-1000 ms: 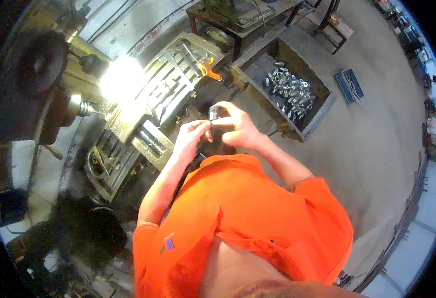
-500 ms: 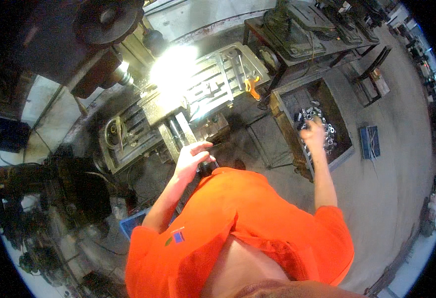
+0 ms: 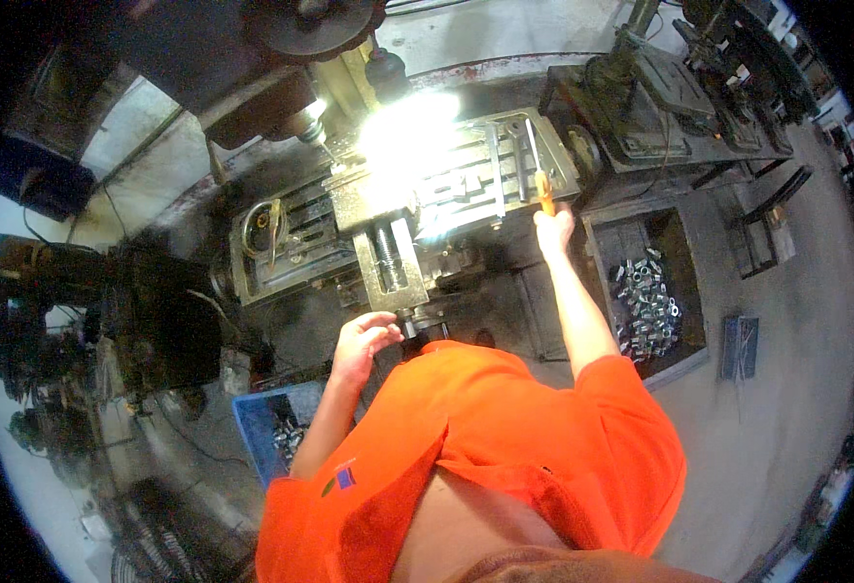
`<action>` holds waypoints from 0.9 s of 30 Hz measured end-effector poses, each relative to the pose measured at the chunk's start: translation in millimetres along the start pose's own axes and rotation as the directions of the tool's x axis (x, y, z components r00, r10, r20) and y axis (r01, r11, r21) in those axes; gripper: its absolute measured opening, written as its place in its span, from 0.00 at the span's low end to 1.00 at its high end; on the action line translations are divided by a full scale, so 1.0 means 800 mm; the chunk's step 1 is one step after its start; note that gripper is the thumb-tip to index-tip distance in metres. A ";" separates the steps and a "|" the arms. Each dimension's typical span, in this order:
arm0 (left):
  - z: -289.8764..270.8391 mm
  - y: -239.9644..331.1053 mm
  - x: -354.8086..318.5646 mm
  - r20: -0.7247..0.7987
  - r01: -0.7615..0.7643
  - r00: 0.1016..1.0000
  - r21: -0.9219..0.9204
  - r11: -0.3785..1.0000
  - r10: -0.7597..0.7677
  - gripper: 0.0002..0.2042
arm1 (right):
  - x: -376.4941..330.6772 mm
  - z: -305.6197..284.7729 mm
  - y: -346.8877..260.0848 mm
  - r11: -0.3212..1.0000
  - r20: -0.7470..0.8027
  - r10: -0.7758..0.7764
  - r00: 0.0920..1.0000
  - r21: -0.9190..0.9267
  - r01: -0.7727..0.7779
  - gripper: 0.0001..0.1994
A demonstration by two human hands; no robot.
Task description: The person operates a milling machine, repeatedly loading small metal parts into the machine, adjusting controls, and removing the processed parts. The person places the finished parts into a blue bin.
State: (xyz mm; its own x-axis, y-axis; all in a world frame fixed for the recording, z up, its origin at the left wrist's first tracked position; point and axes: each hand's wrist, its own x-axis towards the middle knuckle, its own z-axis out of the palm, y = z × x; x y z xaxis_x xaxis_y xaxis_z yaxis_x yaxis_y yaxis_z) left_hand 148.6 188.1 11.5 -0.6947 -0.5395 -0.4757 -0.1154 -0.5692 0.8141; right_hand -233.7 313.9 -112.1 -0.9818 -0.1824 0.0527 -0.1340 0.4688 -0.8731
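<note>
Metal table (image 3: 305, 255), grimy and cut with long parallel slots, is stretching from ten to two o'clock in the head view, carrying a blocky vise (image 3: 388, 262) with a threaded screw. Near two o'clock, an orange-handled tool (image 3: 544, 192) with a slim, pale shaft is lying, its handle end directly at twelve o'clock of the right hand (image 3: 554, 231); whether those fingers are clamping it, I cannot tell. The left hand (image 3: 366, 340) is curling beside a dark, rounded part (image 3: 419, 323) at the vise's six o'clock, its grip also unclear. Shiny, ring-like pieces (image 3: 645, 306) are heaping at three o'clock inside a worn box (image 3: 679, 370).
</note>
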 end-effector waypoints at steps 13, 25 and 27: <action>-0.033 0.010 0.007 -0.049 0.012 0.999 -0.023 1.000 -0.013 0.08 | -0.010 -0.127 -0.087 0.951 0.598 -0.247 0.762 0.001 0.308 0.19; -0.085 -0.010 -0.050 -0.343 -0.095 0.937 -0.078 0.992 0.063 0.08 | 0.150 0.109 -0.150 0.767 0.958 -0.263 0.110 0.139 0.627 0.18; -0.093 -0.020 -0.065 -0.387 -0.109 0.920 -0.101 0.989 0.062 0.08 | 0.151 0.118 -0.160 0.763 0.973 -0.213 0.084 0.112 0.637 0.19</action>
State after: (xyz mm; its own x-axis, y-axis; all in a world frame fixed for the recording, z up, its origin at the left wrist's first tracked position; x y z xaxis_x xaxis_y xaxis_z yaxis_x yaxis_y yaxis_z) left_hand 239.8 179.2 -1.9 -0.3714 -0.7718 -0.5161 0.0338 -0.5667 0.8232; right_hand -322.2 150.2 -40.2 0.0768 -0.9566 -0.2810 -0.7127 0.1444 -0.6865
